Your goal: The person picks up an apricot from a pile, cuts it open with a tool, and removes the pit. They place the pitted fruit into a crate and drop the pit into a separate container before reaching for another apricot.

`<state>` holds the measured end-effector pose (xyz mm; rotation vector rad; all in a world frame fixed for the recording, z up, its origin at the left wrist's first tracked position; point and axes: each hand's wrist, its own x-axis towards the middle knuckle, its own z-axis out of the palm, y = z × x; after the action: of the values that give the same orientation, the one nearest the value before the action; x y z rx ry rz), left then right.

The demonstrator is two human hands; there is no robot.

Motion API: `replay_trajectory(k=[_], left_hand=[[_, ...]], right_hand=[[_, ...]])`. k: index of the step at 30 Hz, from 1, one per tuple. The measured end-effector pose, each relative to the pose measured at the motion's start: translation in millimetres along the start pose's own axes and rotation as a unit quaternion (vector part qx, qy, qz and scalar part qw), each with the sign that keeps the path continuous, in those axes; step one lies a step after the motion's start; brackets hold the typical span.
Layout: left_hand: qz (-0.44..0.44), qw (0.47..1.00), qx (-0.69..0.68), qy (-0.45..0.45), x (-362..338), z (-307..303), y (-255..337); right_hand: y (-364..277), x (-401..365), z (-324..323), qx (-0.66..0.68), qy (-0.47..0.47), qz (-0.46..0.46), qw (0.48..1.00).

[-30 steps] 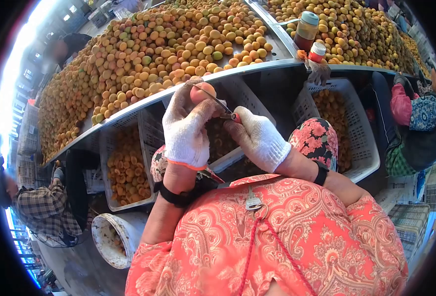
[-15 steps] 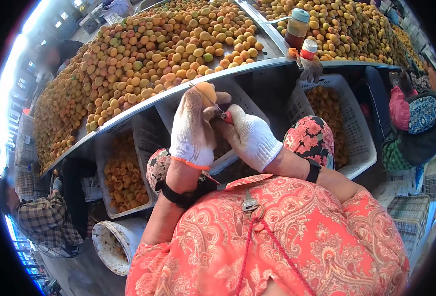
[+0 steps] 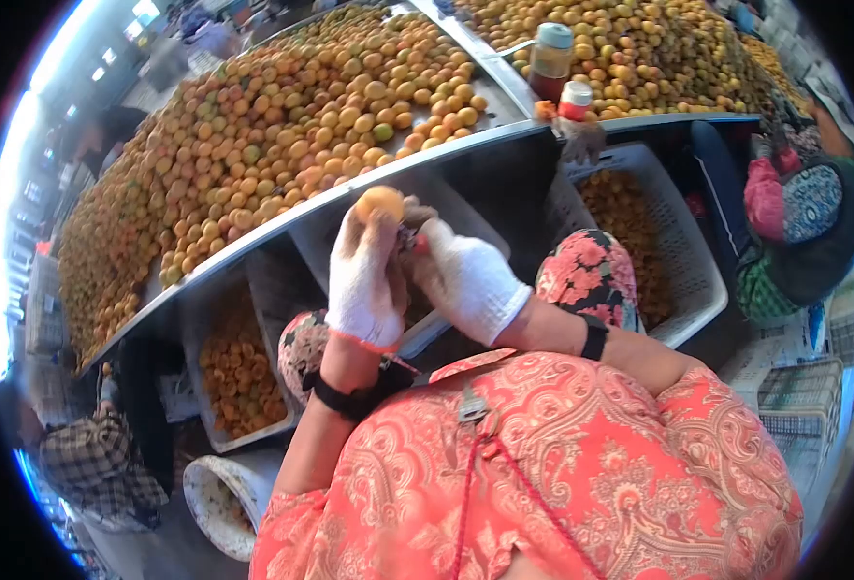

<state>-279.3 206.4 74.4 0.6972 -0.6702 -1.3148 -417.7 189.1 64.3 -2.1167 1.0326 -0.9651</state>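
Observation:
My left hand (image 3: 364, 275), in a white knitted glove with stained fingers, grips an orange-yellow apricot (image 3: 379, 204). My right hand (image 3: 461, 271), gloved the same way, is closed on a small red-handled tool (image 3: 416, 243) just below and right of the fruit. Both hands meet over a pale crate (image 3: 465, 217) below the table's edge. The tool's tip is hidden among the fingers.
Apricots (image 3: 282, 126) are heaped on the metal-edged table (image 3: 282, 221). A jar (image 3: 550, 63) and a red bottle (image 3: 575, 101) stand there. Crates of fruit halves (image 3: 241, 377) flank my knees; a white bucket (image 3: 209, 483) is lower left. Co-workers sit left (image 3: 98, 459) and right (image 3: 804, 222).
The view has shifted slightly. The apricot has turned in my left hand, and the tool's thin metal part, seen across the fruit before, no longer shows there.

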Motion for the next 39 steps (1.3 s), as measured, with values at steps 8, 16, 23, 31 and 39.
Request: replay_trajectory(k=[8,16,23,31,39], left_hand=[[-0.008,0.996,0.084,0.034,15.8,-25.2,2.1],[0.032,0.996,0.039,0.076,14.4,-6.3,-15.7],[-0.004,0.997,0.069,0.036,25.9,-1.6,-10.9],[-0.003,0.999,0.018,0.036,17.6,0.4,-10.0],[-0.047,0.994,-0.1,0.014,19.7,-10.3,-13.3]], right_hand=[[4.8,-3.5,1.5,-0.026,0.005,0.011,1.0],[6.9,2.5,4.7,-0.032,-0.029,0.053,0.998],[11.0,3.5,6.6,-0.017,0.014,0.044,0.999],[13.9,5.8,10.7,-0.059,-0.016,0.068,0.996],[10.9,2.8,2.6,-0.012,0.005,0.021,1.0]])
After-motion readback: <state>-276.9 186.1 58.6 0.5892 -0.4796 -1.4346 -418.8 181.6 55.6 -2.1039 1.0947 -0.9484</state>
